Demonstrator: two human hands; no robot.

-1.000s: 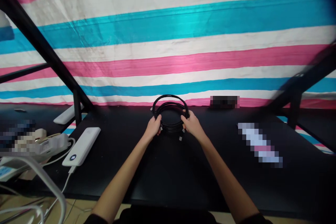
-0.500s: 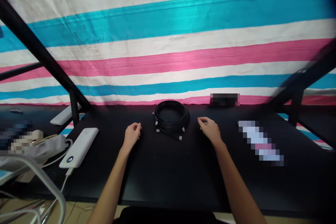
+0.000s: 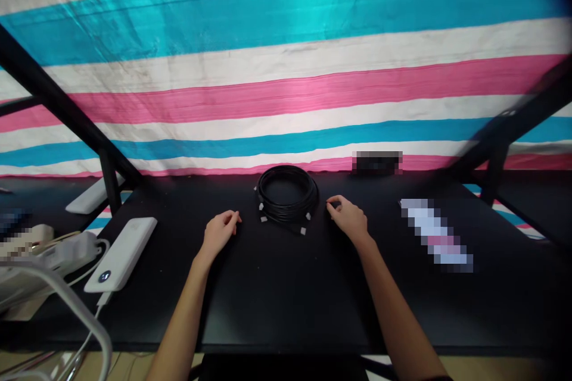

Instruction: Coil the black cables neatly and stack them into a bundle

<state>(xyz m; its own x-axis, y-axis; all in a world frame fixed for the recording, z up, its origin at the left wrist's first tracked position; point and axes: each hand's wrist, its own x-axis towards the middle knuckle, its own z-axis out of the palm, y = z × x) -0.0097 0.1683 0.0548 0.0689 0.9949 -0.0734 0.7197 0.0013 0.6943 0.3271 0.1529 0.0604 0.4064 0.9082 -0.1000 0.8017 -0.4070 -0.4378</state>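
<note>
A coil of black cable (image 3: 288, 213) lies on the black table (image 3: 277, 297), with several small whitish plug ends showing around its near side. To its left, my left hand (image 3: 220, 231) rests on the tabletop, its fingers loosely curled and nothing visible in them. My right hand (image 3: 351, 218) is on the other side, close to the coil but apart from it. Its fingers are bent in with the thumb near the forefinger, and no object shows in them.
At left are a white power bank (image 3: 123, 253) with a cable plugged in, a second white slab (image 3: 87, 196) and a white power strip (image 3: 71, 250). A blurred-out flat object (image 3: 435, 232) lies right; a dark blurred one (image 3: 378, 162) stands behind. Black frame bars (image 3: 67, 110) slant at both sides.
The whole view has shifted a little, so the table's things sit slightly farther left. Both hands keep nearly the same pose beside the coil, which stays in place.
</note>
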